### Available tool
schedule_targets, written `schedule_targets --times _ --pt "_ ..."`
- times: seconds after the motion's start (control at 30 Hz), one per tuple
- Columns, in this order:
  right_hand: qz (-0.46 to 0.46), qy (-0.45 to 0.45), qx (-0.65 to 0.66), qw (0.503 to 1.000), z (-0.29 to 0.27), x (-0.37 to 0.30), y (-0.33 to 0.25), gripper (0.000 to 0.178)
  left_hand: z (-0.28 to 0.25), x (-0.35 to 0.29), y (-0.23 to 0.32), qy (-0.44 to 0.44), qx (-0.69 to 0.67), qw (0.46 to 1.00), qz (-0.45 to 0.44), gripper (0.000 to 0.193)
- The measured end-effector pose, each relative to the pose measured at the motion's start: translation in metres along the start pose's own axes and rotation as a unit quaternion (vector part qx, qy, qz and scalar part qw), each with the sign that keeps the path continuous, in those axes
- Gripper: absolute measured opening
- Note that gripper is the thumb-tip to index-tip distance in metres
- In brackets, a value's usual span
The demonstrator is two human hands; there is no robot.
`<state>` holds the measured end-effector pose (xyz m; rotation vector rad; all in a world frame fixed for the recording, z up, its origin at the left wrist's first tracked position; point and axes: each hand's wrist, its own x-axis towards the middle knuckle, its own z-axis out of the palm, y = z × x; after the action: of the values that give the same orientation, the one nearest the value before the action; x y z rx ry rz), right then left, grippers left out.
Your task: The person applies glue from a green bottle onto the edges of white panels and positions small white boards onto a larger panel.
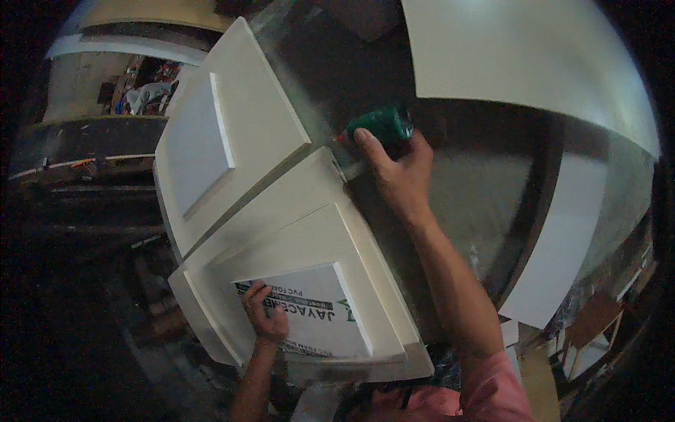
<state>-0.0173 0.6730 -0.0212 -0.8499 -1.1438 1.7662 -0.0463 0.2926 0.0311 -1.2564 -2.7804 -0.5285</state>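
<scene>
Hands: right (pixel 397 169) around green tool (pixel 383 126), left (pixel 264 316) flat on stepped white board stack (pixel 295 232), another board (pixel 232 133) alongside.

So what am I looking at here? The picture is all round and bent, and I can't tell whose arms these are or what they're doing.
No machine here: a person wears a wide fisheye camera on the head, looking down, which bends straight edges. The two bare forearms coming in from the bottom are that person's own. The right hand grips a dark green can-shaped object, its tip at the corner of a cream-white raised-panel board. The left hand rests flat on a white printed sheet lying on that board's raised centre. A second cream-white panelled board lies just beyond, further from the person. Large white sheets stand behind, and the surroundings are dark.
</scene>
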Motion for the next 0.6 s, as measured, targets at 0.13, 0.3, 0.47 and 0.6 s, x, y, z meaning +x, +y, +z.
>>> schedule_targets --times 0.13,0.3,0.47,0.6 --pt "0.005 -0.046 -0.005 0.999 0.008 -0.008 -0.009 0.028 -0.002 0.002 -0.002 0.004 -0.014 1.000 0.014 0.040" --pt "-0.024 -0.071 -0.048 0.996 0.019 -0.015 -0.015 0.030 -0.004 0.002 -0.004 -0.006 -0.031 0.999 0.000 0.039" --pt "-0.019 -0.074 -0.077 0.994 0.025 -0.018 -0.018 0.030 -0.006 -0.001 -0.003 -0.010 -0.036 0.999 -0.014 0.039" --pt "-0.046 -0.095 -0.079 0.991 0.019 -0.013 -0.012 0.031 -0.006 0.002 -0.003 -0.010 -0.043 0.999 -0.008 0.039"
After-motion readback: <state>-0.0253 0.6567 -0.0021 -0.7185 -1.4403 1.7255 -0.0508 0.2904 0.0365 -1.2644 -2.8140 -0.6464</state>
